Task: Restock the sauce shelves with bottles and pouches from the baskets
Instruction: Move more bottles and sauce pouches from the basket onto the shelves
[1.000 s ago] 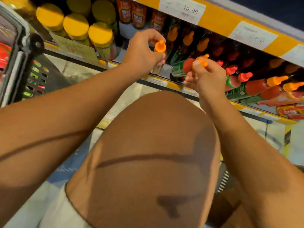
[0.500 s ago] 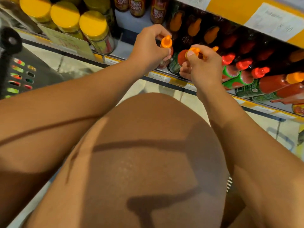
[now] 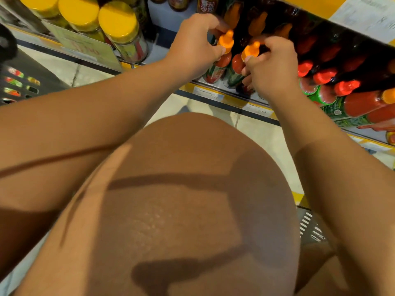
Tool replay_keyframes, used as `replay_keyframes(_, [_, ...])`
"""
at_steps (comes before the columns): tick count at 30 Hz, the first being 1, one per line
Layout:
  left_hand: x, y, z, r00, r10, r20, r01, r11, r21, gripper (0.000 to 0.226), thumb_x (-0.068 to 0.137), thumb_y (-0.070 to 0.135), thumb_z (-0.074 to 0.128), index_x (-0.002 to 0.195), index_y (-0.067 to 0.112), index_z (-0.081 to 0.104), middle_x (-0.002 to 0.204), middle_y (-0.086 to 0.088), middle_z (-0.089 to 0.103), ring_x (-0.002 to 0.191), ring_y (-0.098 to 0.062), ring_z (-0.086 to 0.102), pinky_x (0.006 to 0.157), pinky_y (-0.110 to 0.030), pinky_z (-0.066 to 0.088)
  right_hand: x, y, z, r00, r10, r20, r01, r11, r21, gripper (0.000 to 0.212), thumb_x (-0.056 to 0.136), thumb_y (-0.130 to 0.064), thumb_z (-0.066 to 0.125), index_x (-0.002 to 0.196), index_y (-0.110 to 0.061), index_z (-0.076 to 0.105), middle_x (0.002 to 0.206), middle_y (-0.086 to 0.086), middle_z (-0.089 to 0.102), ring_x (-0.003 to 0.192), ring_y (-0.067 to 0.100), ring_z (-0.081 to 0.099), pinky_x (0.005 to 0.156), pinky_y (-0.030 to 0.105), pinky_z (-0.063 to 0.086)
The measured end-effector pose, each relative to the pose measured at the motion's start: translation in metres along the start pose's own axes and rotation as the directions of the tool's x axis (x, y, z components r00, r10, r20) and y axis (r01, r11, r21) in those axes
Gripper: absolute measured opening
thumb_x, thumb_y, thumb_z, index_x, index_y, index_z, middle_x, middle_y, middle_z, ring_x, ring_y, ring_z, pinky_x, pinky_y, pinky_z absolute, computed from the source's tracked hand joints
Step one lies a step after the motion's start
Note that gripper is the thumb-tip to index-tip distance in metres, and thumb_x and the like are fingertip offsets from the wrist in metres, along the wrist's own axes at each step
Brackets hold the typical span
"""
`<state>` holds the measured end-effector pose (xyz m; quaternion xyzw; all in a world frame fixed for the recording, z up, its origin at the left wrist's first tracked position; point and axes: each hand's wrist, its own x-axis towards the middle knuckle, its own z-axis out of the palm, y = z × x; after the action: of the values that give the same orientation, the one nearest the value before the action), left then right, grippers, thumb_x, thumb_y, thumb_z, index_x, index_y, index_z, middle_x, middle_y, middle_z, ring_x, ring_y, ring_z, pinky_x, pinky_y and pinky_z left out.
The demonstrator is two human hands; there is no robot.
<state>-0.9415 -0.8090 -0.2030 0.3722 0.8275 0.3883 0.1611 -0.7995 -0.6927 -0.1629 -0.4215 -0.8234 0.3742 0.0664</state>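
Observation:
Two red sauce bottles with orange nozzle caps stand side by side at the front of the sauce shelf (image 3: 224, 97). My left hand (image 3: 192, 43) pinches the neck of the left sauce bottle (image 3: 222, 60) just under its cap. My right hand (image 3: 271, 67) grips the right sauce bottle (image 3: 237, 65) at its cap, and the hand hides much of that bottle's body. Both bottles sit upright, nearly touching each other.
Jars with yellow lids (image 3: 119, 24) fill the shelf to the left. Rows of red-capped and orange-capped bottles (image 3: 333, 77) crowd the shelf to the right and behind. A dark basket (image 3: 23, 80) is at the left, a grey basket (image 3: 310, 229) at the lower right. My knee fills the foreground.
Both hands have drawn closer together with their bottles, which now stand side by side at the shelf front. The camera has moved closer to the shelf.

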Motion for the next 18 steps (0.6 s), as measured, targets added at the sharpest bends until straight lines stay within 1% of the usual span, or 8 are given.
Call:
replay_keyframes(2, [-0.0001,-0.0003,-0.0003,1.0,0.031,-0.002,-0.031,0.999,0.011,0.03,0.094,0.034,0.071,0.117,0.014,0.072,0.093,0.011,0.061,0.092,-0.006,0.058,0.078,-0.023,0.046,0.0064,0.0037,-0.0015,0.999,-0.038,-0.019,0.037,0.997,-0.063,0.014,0.091,-0.022,0.058,0.077,-0.019,0.059,0.077,0.013,0.071,0.066,0.03,0.072,0.062,0.05,0.061])
replay_keyframes(5, [0.0007,0.0016,-0.0023,0.999,0.041,0.006,-0.041,0.999,0.007,0.033,0.094,0.042,0.069,0.115,0.018,0.077,0.101,0.012,0.069,0.089,-0.002,0.061,0.082,-0.025,0.053,0.009,0.0083,-0.0035,0.997,-0.079,-0.012,0.076,0.983,-0.168,0.02,0.088,-0.023,0.052,0.069,-0.025,0.047,0.081,0.017,0.068,0.072,0.038,0.071,0.063,0.052,0.06])
replay_keyframes(8, [0.0014,0.0027,-0.0063,0.998,0.047,0.051,-0.05,0.997,0.051,0.026,0.096,0.04,0.068,0.107,0.017,0.076,0.086,0.019,0.061,0.073,0.007,0.057,0.07,-0.009,0.044,0.0109,0.0074,-0.0043,0.996,-0.09,-0.027,0.082,0.972,-0.222,0.028,0.089,-0.03,0.061,0.067,-0.029,0.045,0.084,0.011,0.069,0.075,0.034,0.071,0.068,0.048,0.062])
replay_keyframes(9, [0.0016,0.0033,-0.0081,0.996,0.051,0.071,-0.056,0.996,0.072,0.022,0.098,0.038,0.068,0.103,0.018,0.072,0.08,0.021,0.056,0.068,0.009,0.054,0.066,-0.009,0.04,0.0119,0.0065,-0.0037,0.995,-0.09,-0.036,0.08,0.969,-0.232,0.03,0.089,-0.035,0.066,0.067,-0.028,0.046,0.084,0.01,0.069,0.076,0.032,0.07,0.07,0.047,0.062])
replay_keyframes(10, [0.0016,0.0045,-0.0091,0.994,0.052,0.091,-0.06,0.994,0.09,0.019,0.098,0.037,0.067,0.098,0.018,0.068,0.075,0.02,0.053,0.066,0.007,0.053,0.065,-0.013,0.042,0.0118,0.0044,-0.0036,0.995,-0.09,-0.046,0.076,0.966,-0.248,0.034,0.088,-0.041,0.071,0.068,-0.026,0.048,0.083,0.008,0.068,0.075,0.03,0.069,0.071,0.044,0.061])
replay_keyframes(13, [0.0033,0.0065,-0.006,0.994,0.026,0.103,-0.04,0.99,0.136,0.026,0.095,0.039,0.068,0.094,0.014,0.063,0.069,0.01,0.047,0.068,-0.011,0.051,0.068,-0.038,0.05,0.0129,0.0017,-0.0028,0.994,-0.081,-0.076,0.056,0.957,-0.284,0.043,0.085,-0.056,0.076,0.077,-0.018,0.057,0.08,0.004,0.066,0.072,0.027,0.063,0.067,0.037,0.055])
replay_keyframes(15, [0.0029,0.0087,-0.0043,0.996,0.019,0.091,-0.033,0.988,0.149,0.03,0.091,0.044,0.071,0.089,0.017,0.057,0.068,0.008,0.042,0.07,-0.016,0.05,0.066,-0.037,0.047,0.013,0.002,-0.0023,0.994,-0.09,-0.067,0.069,0.96,-0.271,0.04,0.085,-0.054,0.075,0.078,-0.018,0.058,0.079,0.002,0.064,0.068,0.022,0.057,0.062,0.032,0.05])
replay_keyframes(18, [0.0067,0.0066,-0.0029,0.998,0.029,0.057,-0.039,0.984,0.174,0.032,0.092,0.045,0.071,0.087,0.015,0.061,0.075,-0.001,0.05,0.07,-0.017,0.048,0.065,-0.033,0.042,0.0129,0.0034,-0.003,0.99,-0.136,-0.029,0.124,0.958,-0.257,0.031,0.09,-0.036,0.068,0.069,-0.022,0.051,0.073,0.002,0.06,0.062,0.017,0.051,0.055,0.03,0.044])
